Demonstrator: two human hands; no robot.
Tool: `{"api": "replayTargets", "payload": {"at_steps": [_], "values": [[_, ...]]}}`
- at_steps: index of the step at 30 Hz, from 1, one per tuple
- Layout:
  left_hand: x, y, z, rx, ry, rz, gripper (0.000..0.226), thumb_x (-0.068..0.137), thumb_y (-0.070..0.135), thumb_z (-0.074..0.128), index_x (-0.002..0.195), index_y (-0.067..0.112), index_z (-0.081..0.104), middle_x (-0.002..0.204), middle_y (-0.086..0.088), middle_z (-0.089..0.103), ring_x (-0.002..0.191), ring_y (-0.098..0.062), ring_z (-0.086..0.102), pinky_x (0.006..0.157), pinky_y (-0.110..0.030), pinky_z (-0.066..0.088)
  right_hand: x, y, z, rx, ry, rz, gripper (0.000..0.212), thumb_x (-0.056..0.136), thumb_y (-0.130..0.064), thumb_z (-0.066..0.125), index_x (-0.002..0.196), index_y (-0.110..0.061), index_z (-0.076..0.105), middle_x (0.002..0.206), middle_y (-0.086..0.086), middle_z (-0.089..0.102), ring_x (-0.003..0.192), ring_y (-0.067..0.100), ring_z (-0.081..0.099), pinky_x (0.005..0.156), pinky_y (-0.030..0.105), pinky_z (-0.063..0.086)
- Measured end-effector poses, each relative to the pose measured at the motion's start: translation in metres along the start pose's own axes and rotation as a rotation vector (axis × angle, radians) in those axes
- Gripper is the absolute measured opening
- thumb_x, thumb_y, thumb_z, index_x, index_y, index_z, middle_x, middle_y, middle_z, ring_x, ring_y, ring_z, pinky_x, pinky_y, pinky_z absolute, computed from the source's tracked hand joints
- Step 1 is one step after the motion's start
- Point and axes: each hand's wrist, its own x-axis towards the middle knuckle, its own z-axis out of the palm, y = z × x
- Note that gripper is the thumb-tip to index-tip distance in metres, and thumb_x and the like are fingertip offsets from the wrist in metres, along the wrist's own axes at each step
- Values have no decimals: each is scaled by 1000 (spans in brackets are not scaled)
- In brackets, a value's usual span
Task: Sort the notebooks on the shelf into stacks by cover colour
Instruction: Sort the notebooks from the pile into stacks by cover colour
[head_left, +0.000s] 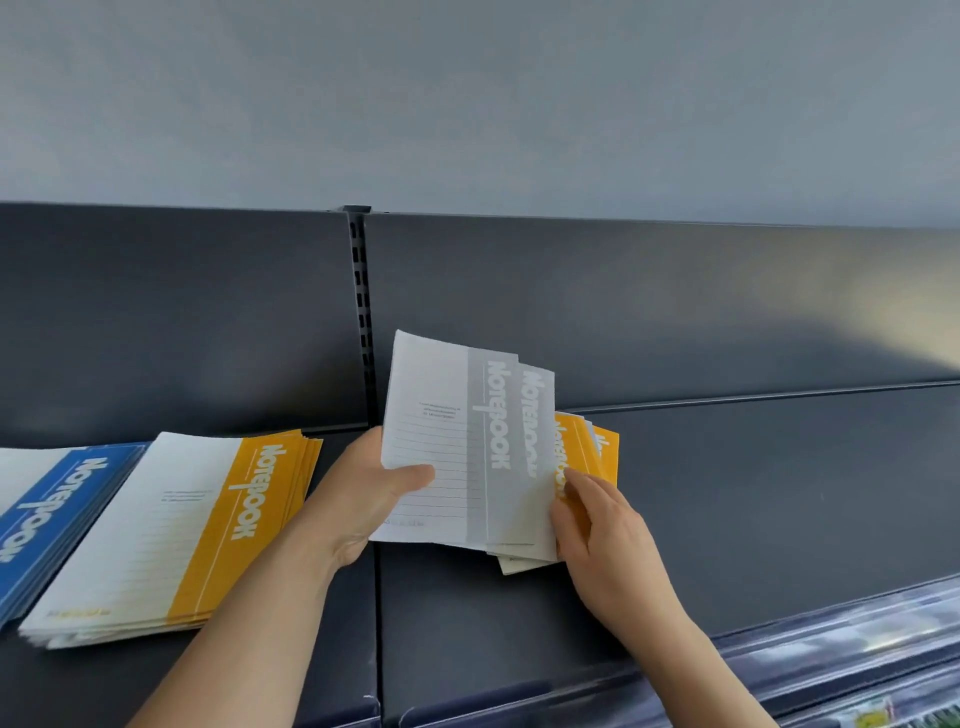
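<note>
Held up between the two hands, above the shelf (727, 493): a fan (498, 441) of notebooks, two grey covers in front, yellow ones (579, 447) peeking out behind at the right. Gripped at its left edge by the left hand (363, 483), thumb flat across the ruled front cover, the remaining fingers out of sight behind. Pinched at its right edge by the right hand (597, 530), fingers (576, 480) curled narrow onto the seam between the second grey cover and the yellow behind it (which of the two actually caught, hard to say). Left of the left-hand fingers, well apart and lying flat on the shelf: a yellow stack (208, 519), slightly splayed at its far edge. Further left again, right against it, a blue stack (47, 509). Behind the fingers, the dark back panel (675, 312) with its slotted upright (361, 312).
</note>
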Motion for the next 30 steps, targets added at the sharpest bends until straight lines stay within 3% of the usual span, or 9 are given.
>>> {"api": "replayTargets", "payload": {"at_steps": [3,6,11,17,23,27,30], "values": [[-16,6,-7,-57,19,40,34,88,1,61,109,28,63,106,8,71,101,-15,65,89,-39,52,1,-19,-3,127,28,-6,10,95,-31,47,99,-28,55,90,-15,60,89,4,56,67,20,47],[-34,4,-20,-61,92,56,34,89,5,62,114,27,61,110,10,70,106,-14,63,92,-38,51,1,-48,-2,344,24,8,10,94,-29,49,94,-29,58,84,-13,65,77,2,59,57,10,43],[-66,-1,-63,77,208,59,29,91,11,56,115,29,53,112,14,64,104,-9,60,83,-29,51,-2,-93,26,442,-87,-25,19,91,-25,57,104,-39,57,86,-17,66,76,1,61,58,15,49],[-112,-10,-140,143,331,-13,32,92,11,49,118,30,50,115,16,62,108,-8,56,93,-35,50,-10,-155,80,522,-199,-4,26,87,-17,62,106,-35,58,89,-19,68,80,-2,64,68,19,52],[-163,-17,-238,91,486,13,35,90,7,55,113,31,63,106,17,70,100,-4,64,83,-25,54,-28,-247,138,612,-250,15,25,85,-15,63,103,-31,60,85,-12,67,67,3,64,51,17,49],[-193,-23,-298,115,581,43,25,92,16,58,112,30,65,107,16,69,103,-8,63,76,-19,53,-44,-307,176,603,-276,-6,30,86,-19,65,114,-25,58,93,-10,67,78,8,66,52,16,49],[-217,-28,-345,179,565,31,32,93,13,54,114,36,61,110,19,66,105,-4,61,70,-13,50,-57,-350,206,561,-288,-20,36,87,-25,63,121,-25,54,100,-9,64,83,6,63,59,14,48]]}}
